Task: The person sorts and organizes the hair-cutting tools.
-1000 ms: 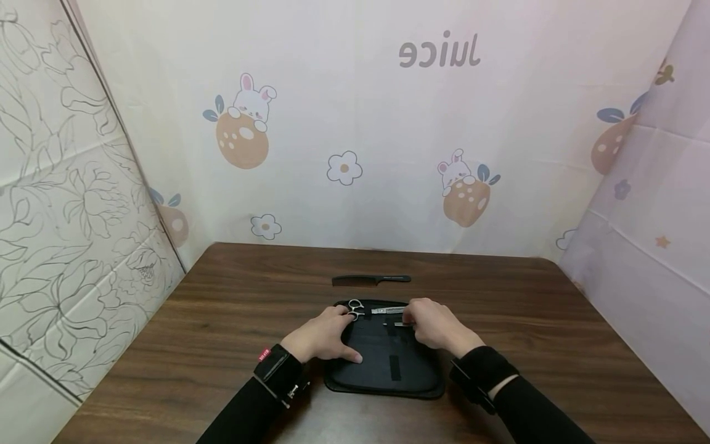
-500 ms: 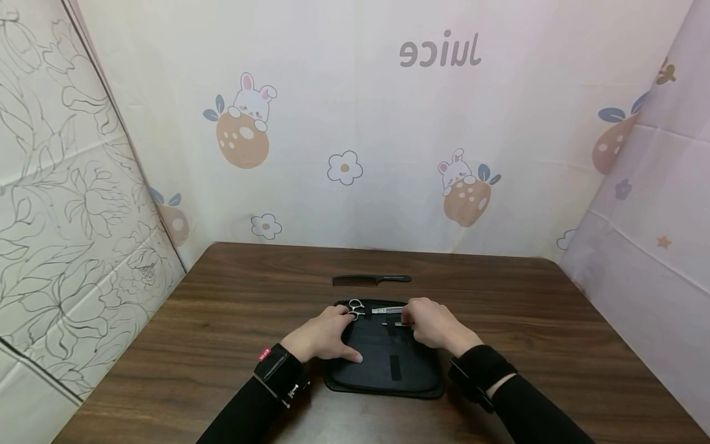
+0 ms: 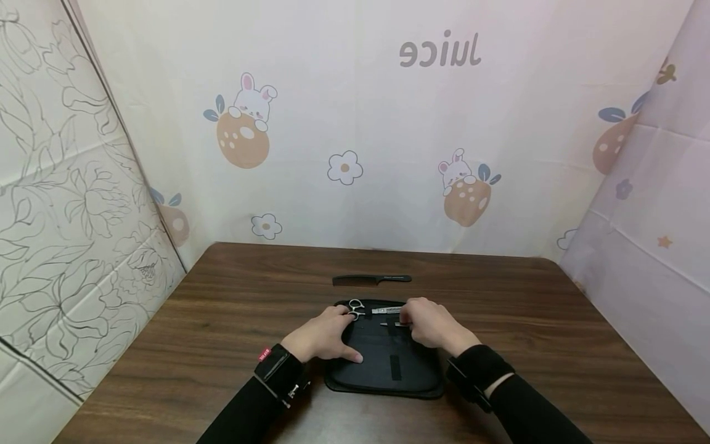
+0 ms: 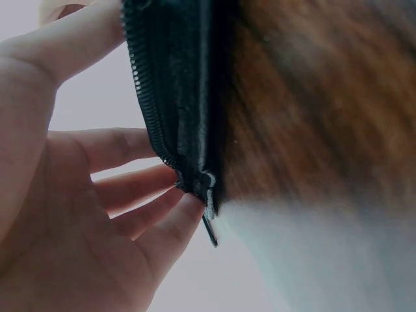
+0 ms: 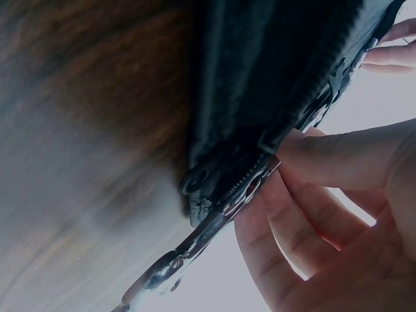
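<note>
A black zip case [image 3: 363,377] lies on the table. Thinning scissors [image 3: 386,311] lie along its far edge, finger rings to the left. My left hand [image 3: 318,336] rests on the case's left side, thumb on its surface and fingertips by those rings. In the left wrist view, the fingers [image 4: 120,153] stretch along the zipped edge. My right hand [image 3: 438,327] pinches a second pair of scissors [image 5: 172,265] at the upper right of the case. Their slim silver tip points left at a black strap; the right hand hides the rest in the head view.
A black comb [image 3: 355,280] lies beyond the case on the brown wooden table [image 3: 249,296]. Another dark strap [image 3: 395,368] crosses the case's lower middle. A printed curtain [image 3: 344,203] hangs behind the table.
My right hand has shifted slightly left, and the silver tip of the second scissors has slid left with it. The left hand, case and comb have stayed in place.
</note>
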